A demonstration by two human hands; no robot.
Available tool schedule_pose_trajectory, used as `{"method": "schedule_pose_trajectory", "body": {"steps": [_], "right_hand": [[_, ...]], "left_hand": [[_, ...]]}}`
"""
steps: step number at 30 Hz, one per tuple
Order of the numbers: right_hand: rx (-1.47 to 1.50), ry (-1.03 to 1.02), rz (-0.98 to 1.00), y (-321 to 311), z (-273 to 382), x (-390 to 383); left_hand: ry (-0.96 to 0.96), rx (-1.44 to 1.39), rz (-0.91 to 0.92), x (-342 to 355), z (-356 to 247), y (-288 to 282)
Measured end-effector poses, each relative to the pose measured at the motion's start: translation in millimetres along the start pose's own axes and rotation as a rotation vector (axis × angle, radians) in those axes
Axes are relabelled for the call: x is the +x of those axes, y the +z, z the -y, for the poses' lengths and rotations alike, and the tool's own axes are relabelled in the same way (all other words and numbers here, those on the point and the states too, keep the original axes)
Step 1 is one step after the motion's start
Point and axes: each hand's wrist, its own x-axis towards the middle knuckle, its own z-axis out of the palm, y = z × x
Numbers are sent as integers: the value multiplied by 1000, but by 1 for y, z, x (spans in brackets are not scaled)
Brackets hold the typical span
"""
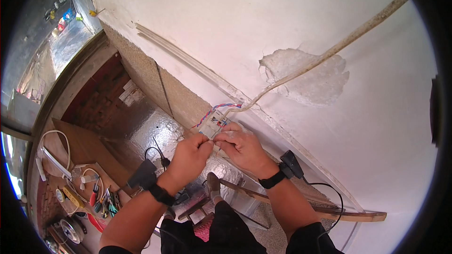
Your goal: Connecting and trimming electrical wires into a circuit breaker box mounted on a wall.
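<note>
A small white electrical box [217, 117] with wire ends sits at the wall's lower edge. A twisted red and blue wire [205, 116] arcs from it to a hole in the plaster. A thick beige cable [296, 72] runs down diagonally to the box. My left hand [192, 154] is closed in a pinch just below the box, its thumb and index finger on something small and thin. My right hand [241, 146] meets it there, fingers curled and pinching at the same spot. I cannot make out what they hold. Each wrist wears a black strap with a device.
A cluttered board [84, 183] of tools and cords is at lower left. A reflective foil surface [153, 120] lies below the wall. A wooden plank [362, 215] runs under my right arm. My feet [214, 186] are among narrow supports. A window [75, 23] is at upper left.
</note>
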Motion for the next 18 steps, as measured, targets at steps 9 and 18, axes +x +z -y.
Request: {"method": "schedule_pose_trajectory", "body": {"steps": [9,18], "right_hand": [[-19,10,-9,-2,-1,-2],[-2,-23,-26,0,-1,-2]], "left_hand": [[-180,-30,-4,-7,-10,-15],[161,285,103,4,-9,-14]]}}
